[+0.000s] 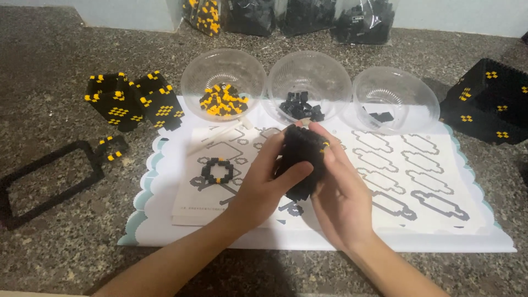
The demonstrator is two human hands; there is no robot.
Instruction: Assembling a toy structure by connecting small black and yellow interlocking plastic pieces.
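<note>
now, line by line:
left hand: the left hand (264, 184) comes in from the lower left, forearm slanting up over the counter; its fingers are curled and its thumb presses across the front of a black block-built piece with a small yellow spot (301, 162).
right hand: the right hand (344, 195) rises from the lower right, palm cupping the piece's right side, fingers bent over its top edge.
held piece: gripped between both hands, lifted above the white printed instruction sheet (407, 176), just below the middle bowl.
bowls: three clear plastic bowls stand in a row beyond the hands; the left bowl (223, 77) holds yellow and black bricks, the middle bowl (308, 80) black bricks, the right bowl (396, 96) a few black ones.
sheet: a small black and yellow ring of bricks (218, 170) lies on it, left of the hands.
counter: black and yellow block cubes (135, 102) sit at the left on the speckled stone counter (55, 55).
</note>
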